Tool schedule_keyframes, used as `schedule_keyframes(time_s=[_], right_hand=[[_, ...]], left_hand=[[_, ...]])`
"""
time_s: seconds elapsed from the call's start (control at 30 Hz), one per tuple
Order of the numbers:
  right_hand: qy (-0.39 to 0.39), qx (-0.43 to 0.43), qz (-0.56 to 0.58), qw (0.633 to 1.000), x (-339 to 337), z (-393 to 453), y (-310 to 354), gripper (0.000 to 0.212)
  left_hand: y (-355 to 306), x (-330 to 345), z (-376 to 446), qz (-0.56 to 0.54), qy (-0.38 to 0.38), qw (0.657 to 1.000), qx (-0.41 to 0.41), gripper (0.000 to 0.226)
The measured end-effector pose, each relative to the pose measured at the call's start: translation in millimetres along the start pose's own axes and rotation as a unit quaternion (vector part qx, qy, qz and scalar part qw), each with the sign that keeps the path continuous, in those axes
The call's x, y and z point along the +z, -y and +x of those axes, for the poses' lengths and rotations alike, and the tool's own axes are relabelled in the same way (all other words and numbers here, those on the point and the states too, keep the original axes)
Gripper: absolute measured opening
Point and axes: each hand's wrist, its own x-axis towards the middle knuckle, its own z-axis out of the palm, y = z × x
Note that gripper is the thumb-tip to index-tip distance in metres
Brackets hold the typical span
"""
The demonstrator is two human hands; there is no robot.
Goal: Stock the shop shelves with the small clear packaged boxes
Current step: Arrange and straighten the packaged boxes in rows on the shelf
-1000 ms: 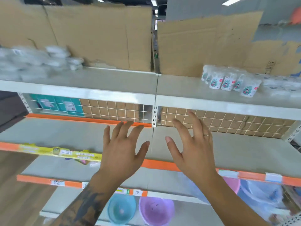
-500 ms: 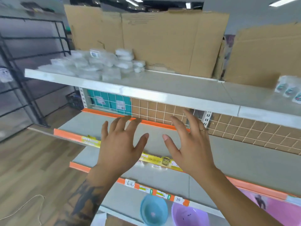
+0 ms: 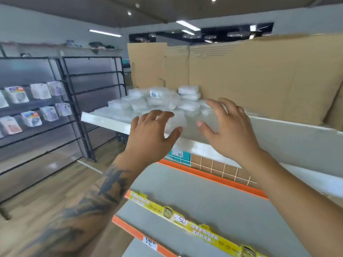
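Note:
A heap of small clear packaged boxes [image 3: 161, 101] lies on the left end of the top white shelf [image 3: 104, 118]. Both my hands are raised in front of that heap with fingers spread. My left hand [image 3: 151, 133] hovers at the shelf's front edge, just before the nearest boxes, and holds nothing. My right hand [image 3: 225, 127] is a little to the right, over the bare shelf surface beside the heap, also holding nothing. Blur hides whether any fingertip touches a box.
Brown cardboard sheets [image 3: 250, 76] stand behind the boxes. Below are grey shelves with orange edges [image 3: 209, 176] and a yellow price strip [image 3: 194, 226]. A black wire rack [image 3: 61, 112] with packaged goods stands to the left across a wooden floor.
My view has swung left and up toward the heap of boxes. Both hands have risen from the middle shelf level to the top shelf, still spread and holding nothing.

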Motion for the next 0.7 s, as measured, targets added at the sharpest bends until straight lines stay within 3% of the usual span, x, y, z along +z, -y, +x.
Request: schedule_keyframes(time_s=[0.23,0.5,0.7], right_hand=[[0.085,0.028,-0.046,0.995,29,116,-11,0.058],[0.152,0.064,-0.047,0.985,89,199,-19,0.061],[0.186,0.093,-0.067,0.976,128,237,-16,0.055]], left_hand=[[49,18,118,-0.005,0.017,1.0,-0.012,0.054],[115,40,213,0.032,0.097,0.995,-0.006,0.054],[152,58,273,-0.038,0.26,0.964,0.046,0.075]])
